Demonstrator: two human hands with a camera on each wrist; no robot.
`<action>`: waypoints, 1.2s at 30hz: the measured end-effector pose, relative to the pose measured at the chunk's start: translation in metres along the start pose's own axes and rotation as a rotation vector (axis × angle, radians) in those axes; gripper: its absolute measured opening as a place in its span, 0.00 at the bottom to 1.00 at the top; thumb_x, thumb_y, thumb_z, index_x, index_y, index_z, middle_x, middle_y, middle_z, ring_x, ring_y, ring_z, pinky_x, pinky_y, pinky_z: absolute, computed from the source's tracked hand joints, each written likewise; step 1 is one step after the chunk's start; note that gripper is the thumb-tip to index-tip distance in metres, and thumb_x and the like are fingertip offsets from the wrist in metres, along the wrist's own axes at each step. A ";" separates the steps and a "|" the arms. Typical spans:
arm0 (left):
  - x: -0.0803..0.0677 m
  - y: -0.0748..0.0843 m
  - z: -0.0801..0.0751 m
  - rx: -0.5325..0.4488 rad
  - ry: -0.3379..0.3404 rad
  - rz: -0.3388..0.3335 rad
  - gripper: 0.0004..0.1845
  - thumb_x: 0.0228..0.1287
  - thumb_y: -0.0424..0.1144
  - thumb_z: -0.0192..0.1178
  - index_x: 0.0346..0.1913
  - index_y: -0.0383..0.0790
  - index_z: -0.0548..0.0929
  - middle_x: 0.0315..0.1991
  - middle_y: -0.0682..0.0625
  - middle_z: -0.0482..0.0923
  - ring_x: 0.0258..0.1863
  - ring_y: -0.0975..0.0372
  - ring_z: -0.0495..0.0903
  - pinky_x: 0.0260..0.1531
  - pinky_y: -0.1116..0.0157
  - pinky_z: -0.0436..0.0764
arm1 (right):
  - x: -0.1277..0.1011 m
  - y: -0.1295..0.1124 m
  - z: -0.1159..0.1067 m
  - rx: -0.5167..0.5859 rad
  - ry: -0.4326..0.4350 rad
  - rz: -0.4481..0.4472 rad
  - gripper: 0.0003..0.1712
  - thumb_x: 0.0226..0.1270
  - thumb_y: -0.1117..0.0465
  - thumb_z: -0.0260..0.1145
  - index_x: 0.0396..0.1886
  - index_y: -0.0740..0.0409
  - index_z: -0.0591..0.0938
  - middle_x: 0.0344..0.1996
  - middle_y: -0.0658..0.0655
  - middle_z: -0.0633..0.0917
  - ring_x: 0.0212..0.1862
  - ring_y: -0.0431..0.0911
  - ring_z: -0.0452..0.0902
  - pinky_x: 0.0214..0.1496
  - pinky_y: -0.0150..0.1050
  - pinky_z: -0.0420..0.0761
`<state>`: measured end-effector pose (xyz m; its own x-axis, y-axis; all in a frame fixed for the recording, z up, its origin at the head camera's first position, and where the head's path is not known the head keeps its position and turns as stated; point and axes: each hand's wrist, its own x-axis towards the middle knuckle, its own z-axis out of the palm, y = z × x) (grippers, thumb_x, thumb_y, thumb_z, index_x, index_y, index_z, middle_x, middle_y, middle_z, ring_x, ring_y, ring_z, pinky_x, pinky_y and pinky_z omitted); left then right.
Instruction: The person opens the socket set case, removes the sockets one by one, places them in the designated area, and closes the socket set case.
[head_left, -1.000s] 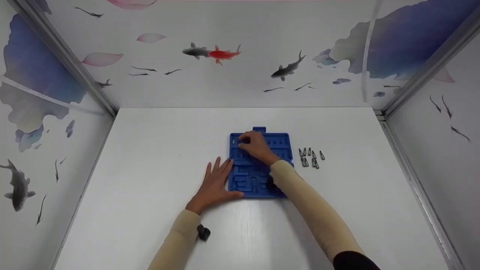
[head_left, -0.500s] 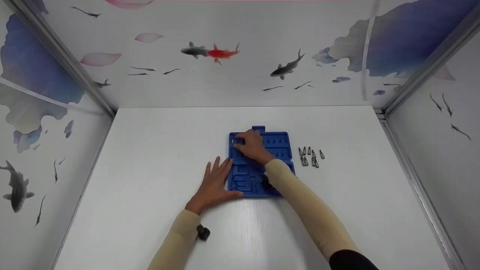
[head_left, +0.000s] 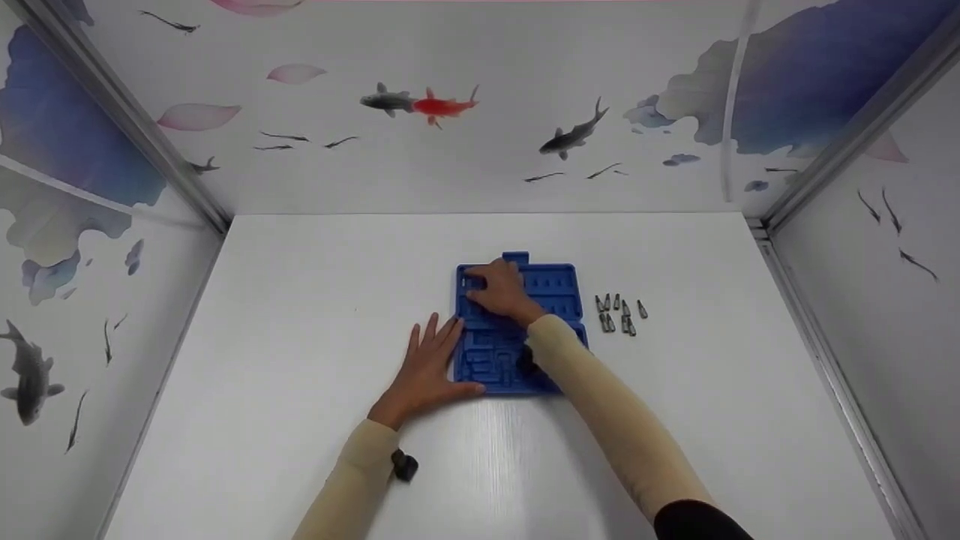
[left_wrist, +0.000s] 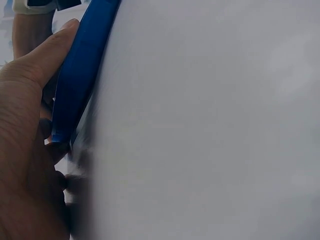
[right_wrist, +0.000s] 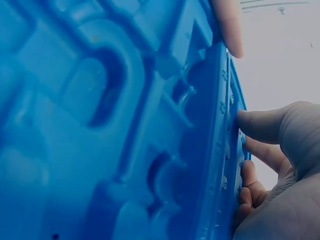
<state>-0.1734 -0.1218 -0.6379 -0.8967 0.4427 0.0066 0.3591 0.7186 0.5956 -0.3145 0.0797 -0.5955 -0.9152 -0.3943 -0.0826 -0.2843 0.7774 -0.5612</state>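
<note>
Steadily bracing the blue tray

Overhead: left hand (head_left: 427,367) flat on tabletop (head_left: 300,337), thumb against tray (head_left: 555,289), steadying; right hand (head_left: 504,291) curled, fingertips pressing a far-left slot. Bits (head_left: 619,313) just right.
Left wrist: thumb (left_wrist: 47,57) touching tray edge (left_wrist: 80,75).
Right wrist: fingertips (right_wrist: 255,125) on tray (right_wrist: 110,125); anything pinched, cannot tell.

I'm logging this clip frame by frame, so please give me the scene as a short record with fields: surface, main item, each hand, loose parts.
surface: white table
main item: blue moulded tray, lying flat
left hand: flat on the table, fingers straight, thumb against the tray's left edge
right hand: on the tray's far left slots, fingers curled; anything pinched is hidden
loose parts: small metal bits clustered right of the tray, apart from it
</note>
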 end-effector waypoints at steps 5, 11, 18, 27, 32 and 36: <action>0.000 0.000 0.000 0.001 -0.003 -0.006 0.69 0.60 0.78 0.68 0.91 0.43 0.48 0.91 0.46 0.46 0.90 0.45 0.33 0.86 0.41 0.29 | 0.001 0.000 0.000 0.066 -0.019 0.055 0.29 0.80 0.57 0.69 0.78 0.53 0.82 0.73 0.65 0.79 0.77 0.63 0.68 0.82 0.68 0.60; 0.000 -0.001 0.001 -0.013 -0.004 -0.014 0.70 0.60 0.79 0.68 0.91 0.44 0.48 0.91 0.47 0.46 0.91 0.47 0.31 0.86 0.42 0.28 | 0.003 -0.001 -0.002 0.155 -0.021 0.089 0.28 0.79 0.61 0.69 0.76 0.53 0.83 0.75 0.62 0.79 0.81 0.62 0.64 0.87 0.69 0.48; -0.001 -0.001 0.001 -0.028 -0.004 -0.010 0.69 0.60 0.79 0.68 0.91 0.44 0.49 0.91 0.46 0.46 0.91 0.47 0.31 0.86 0.43 0.27 | 0.004 -0.005 -0.005 0.164 -0.017 0.100 0.27 0.79 0.62 0.68 0.75 0.53 0.84 0.75 0.61 0.81 0.83 0.61 0.64 0.88 0.67 0.48; -0.001 -0.001 -0.001 -0.024 -0.004 -0.009 0.69 0.60 0.80 0.67 0.92 0.46 0.48 0.91 0.48 0.45 0.91 0.48 0.30 0.86 0.45 0.27 | 0.001 -0.009 -0.003 0.121 -0.021 0.132 0.29 0.81 0.59 0.68 0.78 0.52 0.82 0.77 0.65 0.76 0.83 0.65 0.61 0.86 0.69 0.52; -0.001 -0.001 0.001 -0.024 -0.009 -0.010 0.69 0.60 0.79 0.68 0.92 0.46 0.47 0.92 0.49 0.44 0.91 0.49 0.29 0.86 0.45 0.26 | 0.001 -0.011 -0.004 0.137 -0.032 0.152 0.29 0.80 0.59 0.67 0.77 0.51 0.82 0.78 0.63 0.76 0.83 0.66 0.59 0.85 0.72 0.50; -0.001 -0.001 0.001 -0.021 -0.012 -0.016 0.69 0.60 0.79 0.68 0.92 0.46 0.47 0.92 0.49 0.44 0.90 0.49 0.29 0.86 0.45 0.26 | 0.004 -0.009 -0.003 0.143 -0.033 0.153 0.29 0.79 0.60 0.67 0.77 0.50 0.82 0.78 0.60 0.77 0.84 0.65 0.60 0.86 0.71 0.50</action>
<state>-0.1725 -0.1227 -0.6394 -0.8993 0.4372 -0.0128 0.3386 0.7144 0.6124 -0.3163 0.0721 -0.5882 -0.9340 -0.2946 -0.2021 -0.0967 0.7530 -0.6509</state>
